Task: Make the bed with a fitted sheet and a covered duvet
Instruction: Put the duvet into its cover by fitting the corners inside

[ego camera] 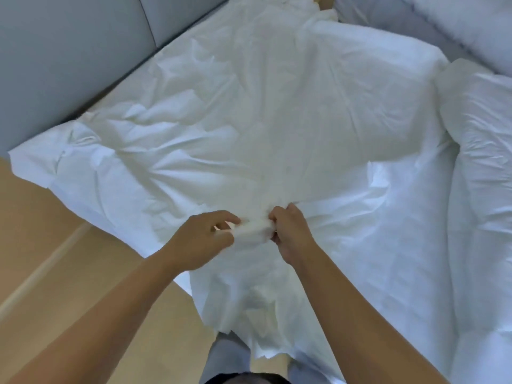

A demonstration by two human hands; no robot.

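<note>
Head view: left hand (pixel 203 241) and right hand (pixel 291 231) pinch the duvet cover (pixel 263 120).

The scene is lit brightly and evenly by soft, diffuse light, and shadows are kept faint and soft-edged. The white duvet cover (pixel 277 120) is nearly washed out at mid-frame, its creases shown only by bluish shading. Fine detail is softened throughout, and the fingers (pixel 225 217) of the left hand (pixel 205 239) are slightly blurred. At upper left the wall panels (pixel 69 51) are slanted and stretched by wide-angle distortion.
</note>
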